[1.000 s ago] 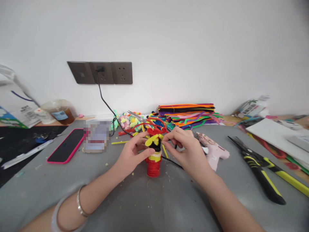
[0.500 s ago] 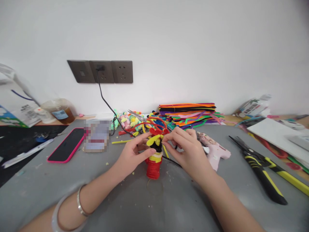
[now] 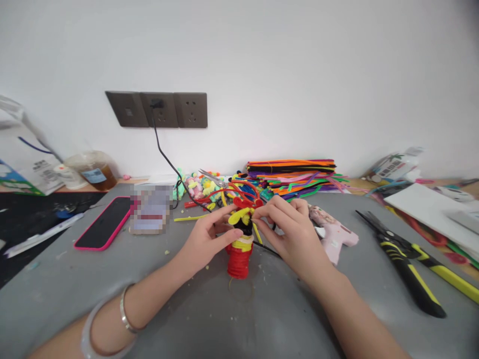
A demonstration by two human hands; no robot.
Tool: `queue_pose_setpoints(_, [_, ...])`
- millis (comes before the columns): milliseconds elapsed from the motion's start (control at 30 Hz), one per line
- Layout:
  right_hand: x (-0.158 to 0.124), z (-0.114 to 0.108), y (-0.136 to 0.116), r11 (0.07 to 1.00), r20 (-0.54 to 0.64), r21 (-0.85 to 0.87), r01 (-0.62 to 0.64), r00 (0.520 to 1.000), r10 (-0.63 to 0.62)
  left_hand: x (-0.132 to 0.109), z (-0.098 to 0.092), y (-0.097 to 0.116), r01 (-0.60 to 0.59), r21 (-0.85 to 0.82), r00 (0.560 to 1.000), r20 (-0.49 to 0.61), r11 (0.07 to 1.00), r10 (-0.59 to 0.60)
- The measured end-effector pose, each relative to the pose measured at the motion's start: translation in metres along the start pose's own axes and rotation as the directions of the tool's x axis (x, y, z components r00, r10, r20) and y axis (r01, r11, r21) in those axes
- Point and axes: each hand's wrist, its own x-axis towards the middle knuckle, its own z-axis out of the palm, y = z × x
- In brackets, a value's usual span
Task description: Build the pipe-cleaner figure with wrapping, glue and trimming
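A pipe-cleaner figure (image 3: 238, 262) stands upright in the middle of the grey table, with a red coiled body, a yellow band, a black section and a red top. My left hand (image 3: 213, 234) grips its upper part from the left, thumb across the front. On the other side, my right hand (image 3: 282, 224) pinches at the yellow loops (image 3: 239, 217) near the top. Its fingertips meet at the edge of the yellow piece, and the exact bit between them is too small to make out clearly.
Behind the figure lie bundled pipe cleaners (image 3: 292, 174) and scissors (image 3: 213, 177). A pink glue gun (image 3: 339, 239) and large black-yellow shears (image 3: 404, 264) are at the right. Two phones, one a pink-cased phone (image 3: 103, 224), lie left. A black cord (image 3: 160, 147) runs from the wall socket (image 3: 159, 109).
Almost nothing differs. Both hands keep their places on the figure, and the whole view has shifted very slightly.
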Motion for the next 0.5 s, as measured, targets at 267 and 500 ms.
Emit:
queue_pose_setpoints(267, [0.001, 0.0003, -0.0008, 1.0, 0.005, 0.007, -0.01, 1.0, 0.01, -0.0003, 0.0002, 0.0018, -0.008, 0.002, 1.0, -0.001, 1.0, 0.008])
queue_pose_setpoints(500, [0.0017, -0.0028, 0.0003, 1.0, 0.033, 0.022, 0.021, 0.999, -0.022, -0.0002, 0.0017, 0.002, 0.026, -0.089, 1.0, 0.013, 0.996, -0.025])
